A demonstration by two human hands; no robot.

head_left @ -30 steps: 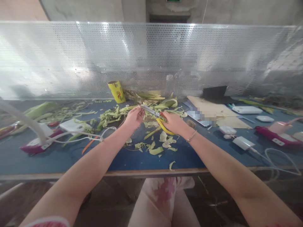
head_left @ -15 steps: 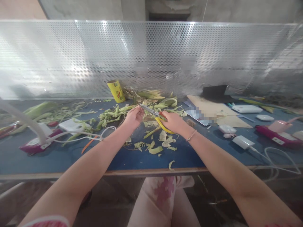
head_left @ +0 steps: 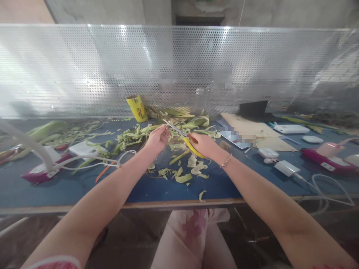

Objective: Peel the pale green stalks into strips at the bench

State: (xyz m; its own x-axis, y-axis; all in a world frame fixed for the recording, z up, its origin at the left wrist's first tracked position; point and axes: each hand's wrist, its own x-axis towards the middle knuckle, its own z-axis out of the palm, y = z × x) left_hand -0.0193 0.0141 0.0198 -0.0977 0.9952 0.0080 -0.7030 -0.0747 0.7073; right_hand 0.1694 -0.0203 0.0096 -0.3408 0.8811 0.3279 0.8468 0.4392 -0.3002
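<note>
My right hand [head_left: 206,145] grips a pair of scissors [head_left: 177,129] by its yellow and red handles, the blades reaching up and left past my other hand's fingertips. The fingers of my left hand [head_left: 157,139] are pinched together right beside the blades; whatever they hold is too small to make out. Around both hands lie green plant pieces: a heap of knobbly green stalks [head_left: 131,139] on the left, long green leaves [head_left: 199,121] behind, and pale peeled scraps [head_left: 183,178] in front on the blue tabletop [head_left: 165,192].
A yellow cylindrical container [head_left: 137,109] leans at the back, before a perforated metal screen [head_left: 196,67]. Purple power strips [head_left: 42,172] with white cables lie at both sides. To the right are a phone [head_left: 237,139], cardboard [head_left: 252,127] and a white charger [head_left: 287,168].
The scissor blades have turned slightly, showing thinner, with the tip further up and left beyond my left fingertips. Both hands stay almost in place.
</note>
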